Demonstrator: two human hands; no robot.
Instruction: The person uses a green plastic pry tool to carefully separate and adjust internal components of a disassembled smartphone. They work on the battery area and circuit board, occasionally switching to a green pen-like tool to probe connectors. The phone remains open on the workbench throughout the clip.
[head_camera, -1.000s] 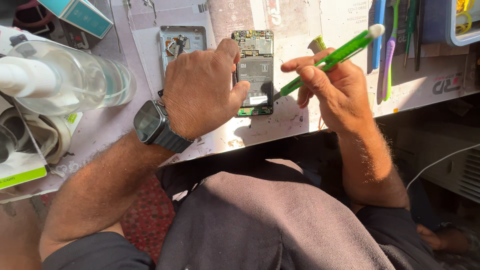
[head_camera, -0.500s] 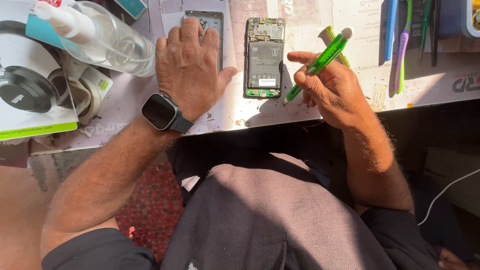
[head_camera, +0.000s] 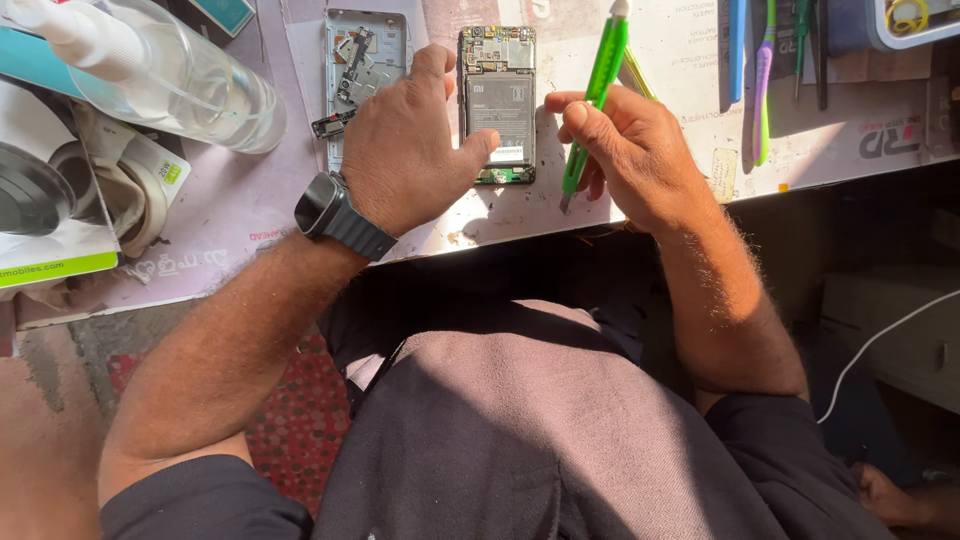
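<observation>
An opened phone (head_camera: 498, 105) lies face down on the work mat, its black battery and green circuit board exposed. My left hand (head_camera: 405, 150), with a dark watch on the wrist, rests flat beside it, the thumb touching the phone's left edge and the fingers over a grey back frame (head_camera: 365, 60). My right hand (head_camera: 635, 150) grips a green screwdriver (head_camera: 595, 95) held nearly upright, its tip pointing down just right of the phone's lower end.
A clear spray bottle (head_camera: 170, 75) lies at the upper left above a tape roll (head_camera: 120, 185) and a printed box (head_camera: 50, 220). Several tools, including a blue one (head_camera: 737, 50) and a toothbrush (head_camera: 765, 80), lie at the upper right. The table edge (head_camera: 820, 180) runs just below my hands.
My left hand has slid back toward the phone, thumb now at its edge. My right hand has swung the green screwdriver more upright, tip down beside the phone's lower end.
</observation>
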